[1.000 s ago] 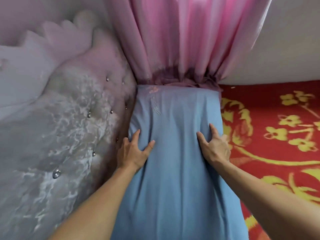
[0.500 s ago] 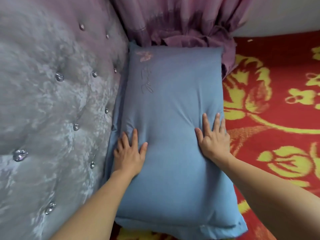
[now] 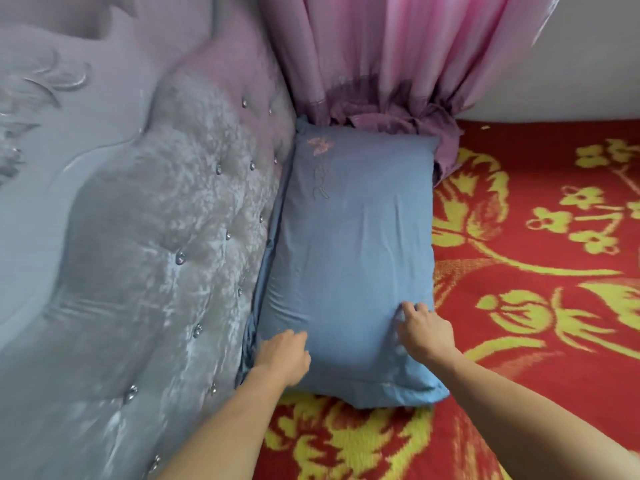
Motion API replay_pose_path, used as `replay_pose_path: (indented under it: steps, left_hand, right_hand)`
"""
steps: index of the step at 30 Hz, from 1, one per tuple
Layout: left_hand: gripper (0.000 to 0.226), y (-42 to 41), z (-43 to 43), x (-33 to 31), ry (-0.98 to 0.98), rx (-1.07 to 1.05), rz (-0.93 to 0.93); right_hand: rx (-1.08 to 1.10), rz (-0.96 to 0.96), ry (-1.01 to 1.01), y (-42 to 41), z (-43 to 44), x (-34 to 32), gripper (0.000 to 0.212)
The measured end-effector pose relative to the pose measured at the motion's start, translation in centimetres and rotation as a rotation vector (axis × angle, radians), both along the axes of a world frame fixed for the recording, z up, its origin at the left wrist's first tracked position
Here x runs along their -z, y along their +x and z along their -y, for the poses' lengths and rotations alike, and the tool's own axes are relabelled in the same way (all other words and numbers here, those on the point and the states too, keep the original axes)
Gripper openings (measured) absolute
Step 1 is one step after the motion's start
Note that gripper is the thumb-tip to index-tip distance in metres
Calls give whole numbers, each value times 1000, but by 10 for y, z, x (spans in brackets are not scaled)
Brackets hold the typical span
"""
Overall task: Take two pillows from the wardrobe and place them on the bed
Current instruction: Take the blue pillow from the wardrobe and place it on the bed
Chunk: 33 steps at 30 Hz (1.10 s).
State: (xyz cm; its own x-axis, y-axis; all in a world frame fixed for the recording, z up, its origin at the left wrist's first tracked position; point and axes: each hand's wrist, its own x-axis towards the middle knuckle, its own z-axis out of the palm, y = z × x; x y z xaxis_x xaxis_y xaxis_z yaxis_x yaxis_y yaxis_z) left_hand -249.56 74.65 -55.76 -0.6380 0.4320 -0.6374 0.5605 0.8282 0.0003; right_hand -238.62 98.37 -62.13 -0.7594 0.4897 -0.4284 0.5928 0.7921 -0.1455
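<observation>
One blue pillow (image 3: 349,258) lies flat on the bed's red and yellow flowered blanket (image 3: 540,306), its long left side against the headboard. A small pink embroidered motif marks its far end. My left hand (image 3: 284,358) rests on the pillow's near left corner with fingers curled into the cover. At the near right edge, my right hand (image 3: 424,332) presses down with bent fingers bunching the fabric. No second pillow or wardrobe is in view.
A grey-lilac tufted headboard (image 3: 149,237) with crystal buttons fills the left. A pink curtain (image 3: 381,57) hangs behind the pillow's far end, its hem bunched on the bed. A pale wall (image 3: 568,64) stands at the upper right.
The pillow has gone from propped up towards the curtain to lying flat. Both hands slid back to its near end, and their flat fingers have curled.
</observation>
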Motion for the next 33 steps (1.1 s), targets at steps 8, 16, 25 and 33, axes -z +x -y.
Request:
replay_pose_path:
  steps: [8,16,25,33]
  left_hand:
    - [30,109,98,-84,182,-37,-88]
    - [34,239,242,-164,266,-142,-194]
    - [33,339,306,-184,258,-327,-200]
    - [32,462,329,-164,231,-494,-157]
  right_hand:
    - [-119,-115,44,86,111,-60,22]
    - [-273,-304,48,184,251,-134,20]
    - [-473,-289,54,255,291,-166,21]
    - [-651,-248,50,348,308,-153,20]
